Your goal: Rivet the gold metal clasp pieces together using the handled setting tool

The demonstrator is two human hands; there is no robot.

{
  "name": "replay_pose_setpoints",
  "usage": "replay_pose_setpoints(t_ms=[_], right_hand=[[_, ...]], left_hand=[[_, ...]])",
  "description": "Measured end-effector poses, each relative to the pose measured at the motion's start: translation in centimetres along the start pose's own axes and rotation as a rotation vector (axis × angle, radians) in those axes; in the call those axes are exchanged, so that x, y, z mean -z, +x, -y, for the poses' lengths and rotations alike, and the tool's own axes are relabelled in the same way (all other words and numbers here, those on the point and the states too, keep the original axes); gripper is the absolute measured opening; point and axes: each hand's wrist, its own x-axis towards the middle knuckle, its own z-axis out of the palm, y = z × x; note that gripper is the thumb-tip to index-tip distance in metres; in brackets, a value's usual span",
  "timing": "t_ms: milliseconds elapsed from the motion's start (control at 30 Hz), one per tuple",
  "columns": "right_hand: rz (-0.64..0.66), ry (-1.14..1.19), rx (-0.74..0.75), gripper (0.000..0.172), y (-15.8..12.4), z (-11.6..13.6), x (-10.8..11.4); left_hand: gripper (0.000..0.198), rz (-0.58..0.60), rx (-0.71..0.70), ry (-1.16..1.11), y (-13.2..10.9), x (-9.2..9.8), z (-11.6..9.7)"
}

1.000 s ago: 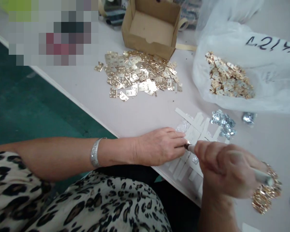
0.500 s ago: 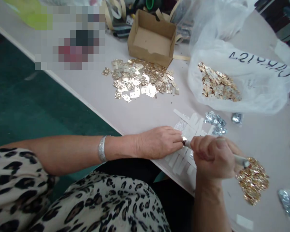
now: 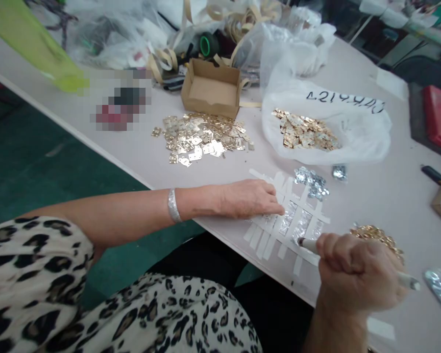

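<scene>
My right hand (image 3: 360,272) is wrapped around a pale, pen-like tool (image 3: 309,245) with a dark tip. The tip points left, over a patch of white tape strips and clear plastic (image 3: 284,220) on the table. My left hand (image 3: 252,198) rests at the left side of that patch. Its fingers are bent together and pointed down, and whatever is under the fingertips is hidden. Beyond the patch lie small silver round pieces (image 3: 311,184). Gold-coloured small pieces (image 3: 378,238) form a heap behind my right hand, which partly covers them.
Flat gold metal plates (image 3: 204,139) lie in a loose pile before an open cardboard box (image 3: 211,90). A white plastic bag (image 3: 360,142) holds more gold plates. Small silver packets (image 3: 439,289) lie at the right. A yellow-green sheet (image 3: 33,44) and tape rolls are at the back.
My right hand has drawn the tool back to the right and nearer, away from my left fingers. A small shiny piece at my left fingertips no longer shows. The view has tilted up.
</scene>
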Motion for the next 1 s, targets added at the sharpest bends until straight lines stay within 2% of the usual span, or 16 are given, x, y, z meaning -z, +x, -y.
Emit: replay_pose_setpoints(t_ms=[33,100,267,367,467,600,733,1000], right_hand=[[-0.018,-0.007,0.001,0.035,-0.3,0.0,0.2],[-0.056,-0.022,0.012,0.034,-0.7,-0.2,0.6],[-0.071,0.048,0.065,0.03,-1.2,-0.6,0.7],[-0.083,0.144,0.026,0.029,-0.9,-0.7,0.2],[-0.087,0.238,-0.054,0.033,-0.4,-0.9,-0.4],[-0.081,0.326,-0.135,0.04,0.6,-1.9,-1.0],[-0.085,0.447,-0.225,0.045,1.9,-3.7,-0.6],[-0.091,0.696,-0.39,0.046,3.0,-6.5,0.5]], left_hand=[[0.018,0.033,-0.082,0.022,0.0,0.1,0.0],[0.017,0.051,-0.122,0.096,-0.2,0.1,-0.3],[0.019,-0.083,0.105,0.195,-1.7,-0.3,-3.6],[0.024,-0.108,0.197,0.058,-2.8,-0.2,-6.3],[0.02,-0.096,0.206,-0.072,-3.7,0.2,-7.7],[0.018,-0.111,0.226,-0.069,-4.5,0.3,-6.9],[0.03,-0.073,0.199,-0.059,-4.7,-0.5,-5.7],[0.026,-0.092,0.192,-0.084,-4.9,-0.9,-5.5]])
